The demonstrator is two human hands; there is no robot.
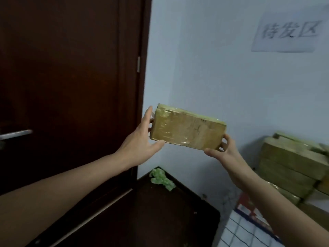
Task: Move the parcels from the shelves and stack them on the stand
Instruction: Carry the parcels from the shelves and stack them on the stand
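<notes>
A dark door (71, 86) fills the left. My left hand (140, 138) clasps the left end of the taped parcel (187, 130), thumb beneath. My right hand (226, 152) pinches its lower right corner, so I hold it in the air before the wall. Far right sit stacked parcels (288, 163) — blurred, cut off by the edge — and I cannot tell what they rest on.

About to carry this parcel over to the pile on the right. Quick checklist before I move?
1. Left hand holds the parcel at one end: ok.
2. Right hand holds the other end: ok.
3. Parcel level: not ok, it slopes down to the right.
4. Way to the stacked parcels free: ok, nothing between.
5. Top of the stacked parcels flat: cannot tell, blurred.
</notes>
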